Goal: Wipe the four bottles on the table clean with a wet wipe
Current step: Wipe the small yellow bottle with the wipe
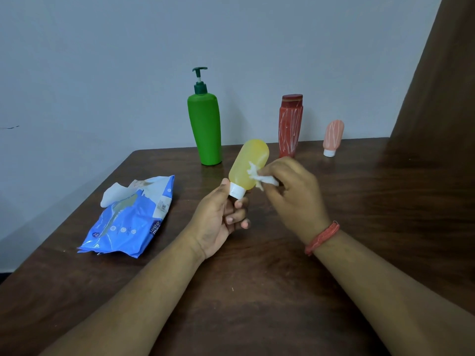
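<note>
Over the brown table (257,291), left hand (218,222) grips the yellow bottle (248,165) cap-down, tilted; right hand (290,194) pinches wipe (259,177).

Plain pale grey wall (128,60) fills upper frame; dark wood-grain bench (257,291) spans lower half; brown curtain (442,86) hangs at upper right; light soft, even.

Four bottles in all: one green pump bottle (204,127), one red bottle (290,125) streaked with white, one small pink bottle (332,137) also streaked, and one yellow bottle (248,164). One crumpled wipe (259,177). One blue wipe pack (131,222) with one wipe (113,195) sticking out of it. Two hands: left (221,217) and right (293,194). One red wristband (322,237). One bench (257,291).
</note>
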